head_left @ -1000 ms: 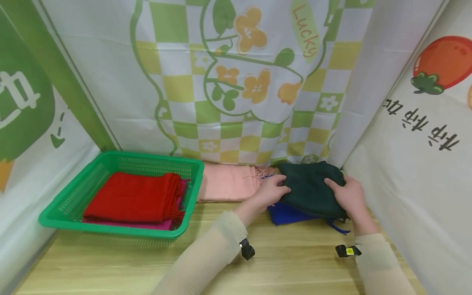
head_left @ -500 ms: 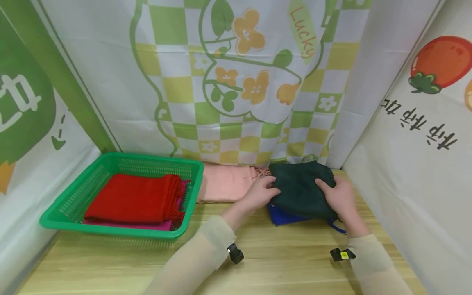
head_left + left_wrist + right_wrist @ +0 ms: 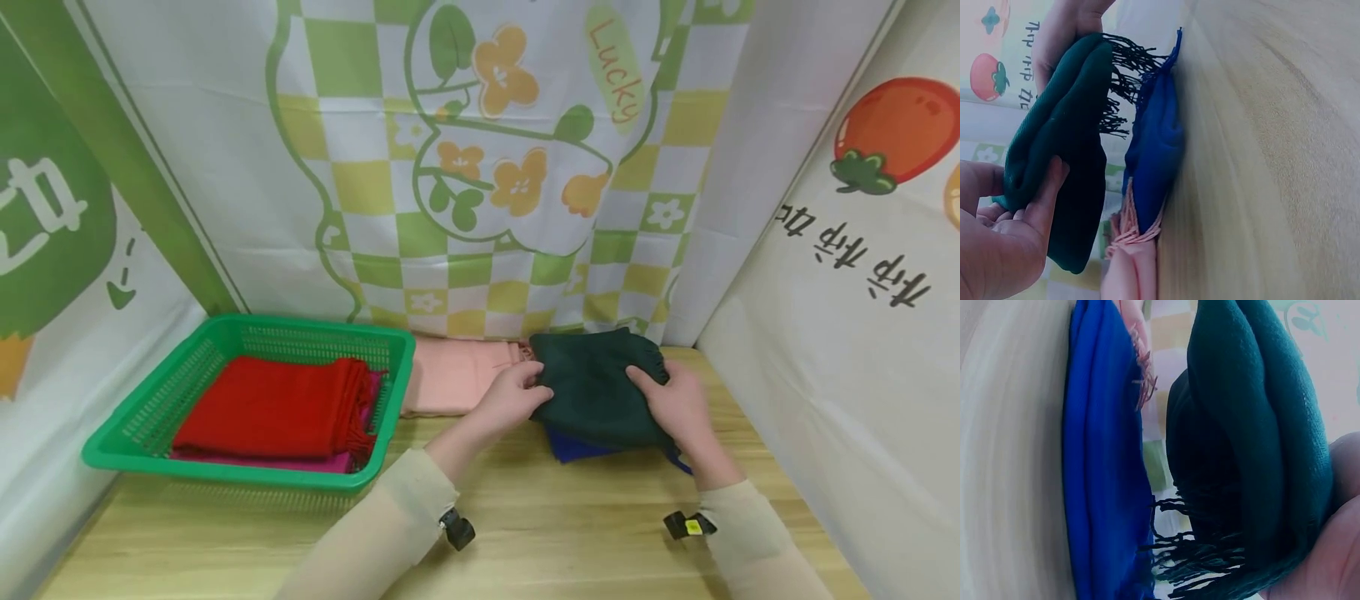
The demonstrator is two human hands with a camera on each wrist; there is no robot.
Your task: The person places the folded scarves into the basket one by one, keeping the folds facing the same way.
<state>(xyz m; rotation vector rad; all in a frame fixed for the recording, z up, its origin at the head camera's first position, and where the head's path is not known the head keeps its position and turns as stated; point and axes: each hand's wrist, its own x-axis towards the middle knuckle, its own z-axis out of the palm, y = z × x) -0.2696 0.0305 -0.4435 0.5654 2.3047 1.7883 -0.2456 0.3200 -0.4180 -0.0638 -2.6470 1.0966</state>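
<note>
A folded dark green scarf (image 3: 596, 387) with fringe hangs between both hands, raised above a folded blue scarf (image 3: 573, 448) on the table. My left hand (image 3: 510, 396) grips its left edge, thumb and fingers on either side of the fold. At the opposite edge my right hand (image 3: 681, 408) pinches the scarf near the fringe. Both wrist views show a gap between the green scarf (image 3: 1060, 144) and the blue scarf (image 3: 1107, 456). Left of the blue one lies a folded pink scarf (image 3: 453, 375), its fringe touching the blue cloth.
A green plastic basket (image 3: 247, 477) stands on the left of the wooden table (image 3: 540, 533). Inside lie a folded red scarf (image 3: 270, 407) and a magenta cloth (image 3: 341, 461) under it. A checked curtain (image 3: 480, 275) rises behind; a printed white wall (image 3: 847, 350) borders the right.
Both hands have moved left with the green scarf, which now covers more of the pink fringe. The blue and pink scarves and the basket have stayed in place.
</note>
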